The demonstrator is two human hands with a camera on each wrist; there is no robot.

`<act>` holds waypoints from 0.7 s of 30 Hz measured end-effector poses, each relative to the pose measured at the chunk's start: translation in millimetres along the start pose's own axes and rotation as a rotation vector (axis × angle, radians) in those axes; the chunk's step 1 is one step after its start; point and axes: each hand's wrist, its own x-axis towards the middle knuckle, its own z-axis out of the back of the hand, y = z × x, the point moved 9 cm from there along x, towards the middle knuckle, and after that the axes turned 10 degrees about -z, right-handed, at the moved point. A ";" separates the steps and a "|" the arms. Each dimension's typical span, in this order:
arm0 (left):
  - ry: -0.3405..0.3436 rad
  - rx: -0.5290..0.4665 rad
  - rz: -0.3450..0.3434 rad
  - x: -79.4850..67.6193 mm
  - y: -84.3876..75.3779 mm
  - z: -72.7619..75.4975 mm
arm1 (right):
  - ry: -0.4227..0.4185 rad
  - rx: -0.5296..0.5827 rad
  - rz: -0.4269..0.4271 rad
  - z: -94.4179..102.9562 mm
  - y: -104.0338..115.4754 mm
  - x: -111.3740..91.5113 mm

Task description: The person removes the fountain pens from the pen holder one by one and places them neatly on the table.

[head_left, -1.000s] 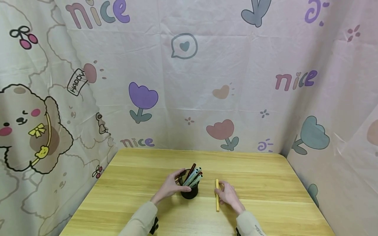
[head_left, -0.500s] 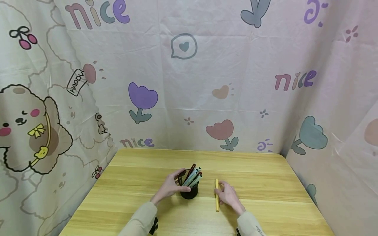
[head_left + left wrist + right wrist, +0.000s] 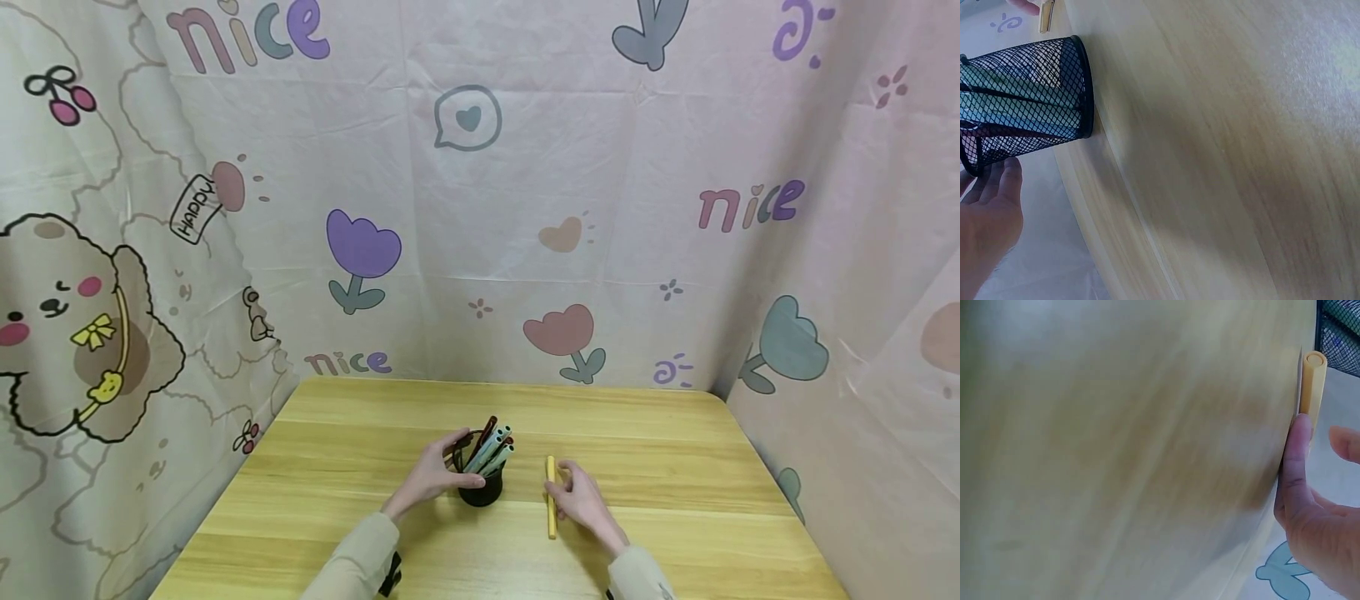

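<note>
Since the earlier frames, the right sleeve (image 3: 641,573) has been shifting slightly outward and toward the person, while the left hand (image 3: 435,469) and the yellow pen (image 3: 552,523) are looking unmoved. The right hand (image 3: 585,498) is bending over the pen, its thumb lying across the barrel in the head view. The right wrist view is showing a fingertip touching the pen and another digit lifted slightly clear, so whether the hand is pinching it cannot be told. The pen is lying on the wooden table (image 3: 337,475), to the right of the black mesh pen holder (image 3: 480,494) and apart from it. It is looking light, stiff and smooth, probably ready to roll; a thumb-and-finger pinch around mid-barrel would likely suit it.

The left hand is spreading moderately wide and gripping the holder, thumb on the near side and fingers on the far side, near the rim. The holder is looking rigid and fairly light, its mesh probably giving good grip. Pale blue-green pens (image 3: 491,454) and a dark red pen (image 3: 487,430) are leaning inside. Beyond the table, a printed curtain (image 3: 450,217) is hanging.
</note>
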 end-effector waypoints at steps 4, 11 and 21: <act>0.007 0.006 -0.015 -0.1 -0.8 -0.3 | -0.003 0.016 0.024 1.2 1.4 -3.1; 0.004 0.014 -0.010 0.1 0.1 -0.9 | -0.038 0.088 0.040 4.1 2.0 -8.7; 0.003 0.003 -0.006 -1.6 0.4 -0.2 | -0.183 0.154 0.131 9.4 23.2 -18.6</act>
